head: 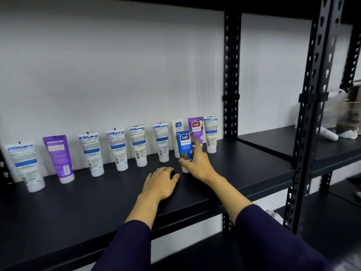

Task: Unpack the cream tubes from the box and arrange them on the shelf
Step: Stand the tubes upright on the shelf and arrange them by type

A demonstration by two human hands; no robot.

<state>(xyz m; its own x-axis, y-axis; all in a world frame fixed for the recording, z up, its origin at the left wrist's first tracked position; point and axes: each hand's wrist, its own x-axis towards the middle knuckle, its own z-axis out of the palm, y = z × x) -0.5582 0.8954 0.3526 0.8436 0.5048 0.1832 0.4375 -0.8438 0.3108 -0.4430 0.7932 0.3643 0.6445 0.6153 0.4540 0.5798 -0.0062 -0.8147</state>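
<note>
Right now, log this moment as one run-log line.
right hand: grips blue tube upright on shelf | left hand: rests on shelf | row: nine tubes standing behind

Blue tube (184, 146), purple tube (59, 157), black shelf (78, 202).

1. Only one view: head-worn, wide-angle, looking forward and slightly down onto the dark shelf (244, 173).
2. Sitting close in, at arm's reach; both forearms entering from the bottom edge.
3. Facing the white back wall (117, 65) nearly square-on, tube row (136, 145) running across mid-frame.
4. Bending straight uprights (232, 75) at right, lens distortion.
</note>
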